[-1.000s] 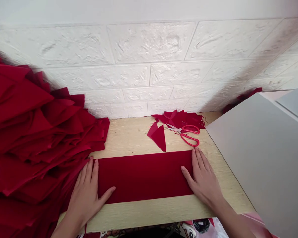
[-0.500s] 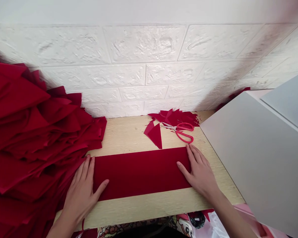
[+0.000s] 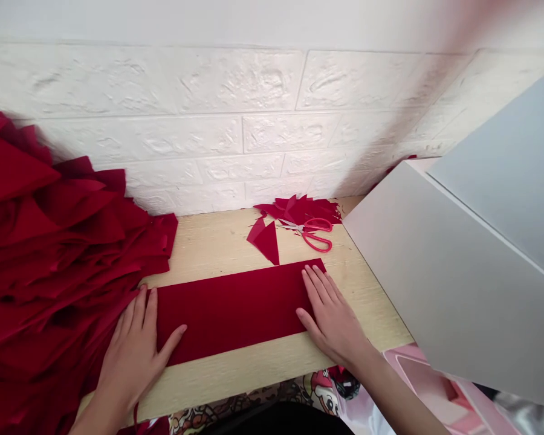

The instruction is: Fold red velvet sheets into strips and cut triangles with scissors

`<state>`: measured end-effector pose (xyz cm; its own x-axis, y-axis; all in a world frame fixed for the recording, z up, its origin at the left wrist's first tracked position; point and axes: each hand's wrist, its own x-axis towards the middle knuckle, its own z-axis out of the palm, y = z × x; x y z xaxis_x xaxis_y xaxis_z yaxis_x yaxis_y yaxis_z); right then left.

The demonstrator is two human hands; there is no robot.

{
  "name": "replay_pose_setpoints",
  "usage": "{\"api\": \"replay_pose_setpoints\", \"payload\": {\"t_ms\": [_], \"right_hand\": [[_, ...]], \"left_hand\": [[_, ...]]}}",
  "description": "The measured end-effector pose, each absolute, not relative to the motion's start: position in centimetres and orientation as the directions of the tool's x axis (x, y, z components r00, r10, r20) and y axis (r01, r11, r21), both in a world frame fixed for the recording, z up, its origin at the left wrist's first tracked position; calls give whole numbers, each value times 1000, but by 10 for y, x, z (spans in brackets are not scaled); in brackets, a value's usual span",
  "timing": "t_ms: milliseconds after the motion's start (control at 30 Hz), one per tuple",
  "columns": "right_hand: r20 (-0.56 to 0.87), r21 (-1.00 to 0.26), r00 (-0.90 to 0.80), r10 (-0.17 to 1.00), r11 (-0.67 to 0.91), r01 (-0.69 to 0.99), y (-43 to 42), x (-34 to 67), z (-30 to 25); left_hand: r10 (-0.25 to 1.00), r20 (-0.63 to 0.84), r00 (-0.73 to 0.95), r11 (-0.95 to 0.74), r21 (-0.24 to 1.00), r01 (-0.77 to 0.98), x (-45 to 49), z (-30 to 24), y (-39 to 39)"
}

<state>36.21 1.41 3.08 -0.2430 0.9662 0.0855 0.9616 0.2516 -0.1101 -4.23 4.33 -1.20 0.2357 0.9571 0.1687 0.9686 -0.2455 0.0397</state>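
Note:
A long, flat strip of dark red fabric (image 3: 231,314) lies across the pale wooden tabletop. My left hand (image 3: 133,344) rests flat on its left end, fingers stretched and thumb spread over the cloth. On the right end lies my right hand (image 3: 329,308), palm down and open, with the strip's far right corner showing beyond its fingertips. Neither hand grips anything. Behind the strip are scissors (image 3: 310,232) with red handles, their blades pointing left. Beside them sit pointed red fabric offcuts (image 3: 267,241), and a heap of red scraps (image 3: 299,208) lies against the wall.
A large pile of red fabric (image 3: 72,254) rises at the left, close to my left hand. At the right stands a big light-grey box-like panel (image 3: 448,272). A white brick-patterned wall (image 3: 199,136) borders the back. Below the right side is a pink container (image 3: 417,386).
The view has turned a little to the right. My right hand has slid inward, leftward along the strip, uncovering its right corner. My left hand stays on the left end.

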Motion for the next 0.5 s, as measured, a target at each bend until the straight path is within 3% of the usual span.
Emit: {"api": "replay_pose_setpoints", "payload": {"t_ms": [167, 500], "right_hand": [[58, -45, -167, 984, 170, 985, 15, 364, 9], [143, -16, -214, 966, 218, 976, 20, 368, 8]], "left_hand": [[960, 172, 222, -234, 52, 971, -40, -12, 43], [976, 125, 176, -185, 59, 981, -39, -8, 43]]}}
